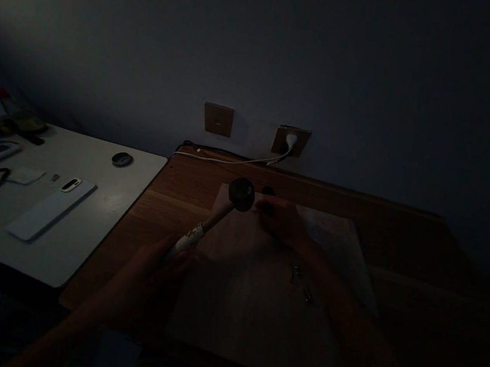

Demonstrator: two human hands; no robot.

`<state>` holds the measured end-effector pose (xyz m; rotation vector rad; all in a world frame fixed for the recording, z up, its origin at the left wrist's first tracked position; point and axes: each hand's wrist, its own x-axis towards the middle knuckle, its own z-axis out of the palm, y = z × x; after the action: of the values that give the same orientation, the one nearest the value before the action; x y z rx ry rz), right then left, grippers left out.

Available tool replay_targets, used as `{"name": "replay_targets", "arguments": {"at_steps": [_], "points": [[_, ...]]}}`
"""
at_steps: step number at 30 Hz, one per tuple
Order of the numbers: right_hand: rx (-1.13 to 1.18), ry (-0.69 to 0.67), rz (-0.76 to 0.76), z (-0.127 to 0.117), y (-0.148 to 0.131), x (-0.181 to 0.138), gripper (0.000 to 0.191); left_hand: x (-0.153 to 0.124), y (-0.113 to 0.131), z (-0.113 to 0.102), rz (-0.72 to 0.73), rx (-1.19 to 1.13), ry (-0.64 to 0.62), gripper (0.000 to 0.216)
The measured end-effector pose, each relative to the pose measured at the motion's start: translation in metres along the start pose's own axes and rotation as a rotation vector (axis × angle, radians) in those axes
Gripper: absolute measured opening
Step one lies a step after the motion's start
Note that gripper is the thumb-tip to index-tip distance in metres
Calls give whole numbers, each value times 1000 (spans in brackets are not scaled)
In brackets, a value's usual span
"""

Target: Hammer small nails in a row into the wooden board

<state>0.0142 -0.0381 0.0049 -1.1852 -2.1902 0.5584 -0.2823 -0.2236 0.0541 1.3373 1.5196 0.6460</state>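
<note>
Poor light, much of the lower frame lost in shadow. We note the left hand [161,261] wrapped about the handle of a mallet [241,195], its fingers closed on the pale wrapping [189,239] and the dark, rounded head up beyond them. The mallet's long axis runs aslant, from the left fingers away and to the right, over a pale board [228,308] on the wooden surface [151,210]. The left hand is the nearer to the handle, the right hand [283,220] to the head: as we see it, the head lies just left of the right fingers, near the board's far edge. Those fingers are drawn together low over the board; whether they pinch anything we cannot tell. A small dark round object [268,191] sits just beyond them. Small shiny pieces [297,270] lie nearer us, beside the right forearm, too dim to identify. To our left, a white surface [106,207] carries a pale phone [52,210] and a dark round dish [122,159]. Labels: the wrapping bears dark marks, but we make out no letters. No brand legible on the phone, nor any writing on the wall plates.
</note>
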Motion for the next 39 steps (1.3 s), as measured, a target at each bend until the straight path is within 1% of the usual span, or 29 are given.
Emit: {"name": "replay_targets", "arguments": {"at_steps": [3,7,12,15,18,21,24,27,30,33,34,37,39], "points": [[-19,-23,-6,1,0,1,14,2,-1,-2,-1,15,-59,45],[-43,-51,-6,4,0,3,18,3,0,-2,3,29,-33,41],[-58,-46,56,6,3,5,29,4,13,3,14,12,-29,42],[-37,-57,62,-2,5,2,39,10,19,7,18,54,4,40],[-22,-32,66,-18,6,-8,49,19,21,8,85,141,29,35],[-16,-44,62,-39,4,-23,44,23,24,9,145,226,-4,32],[-22,-80,58,-61,1,-42,38,19,28,12,141,277,-43,31],[-52,-151,66,-77,-2,-62,35,16,30,18,102,240,-47,32],[-104,-258,81,-89,-2,-80,25,15,29,23,62,162,-46,38],[-169,-355,103,-92,-1,-95,20,13,30,25,9,94,-31,43],[-188,-367,108,-91,0,-99,19,11,31,25,2,78,-28,44],[-203,-330,112,-83,3,-103,16,8,29,23,12,29,-14,47],[-180,-287,101,-78,4,-98,18,7,26,21,21,6,-5,48]]}}
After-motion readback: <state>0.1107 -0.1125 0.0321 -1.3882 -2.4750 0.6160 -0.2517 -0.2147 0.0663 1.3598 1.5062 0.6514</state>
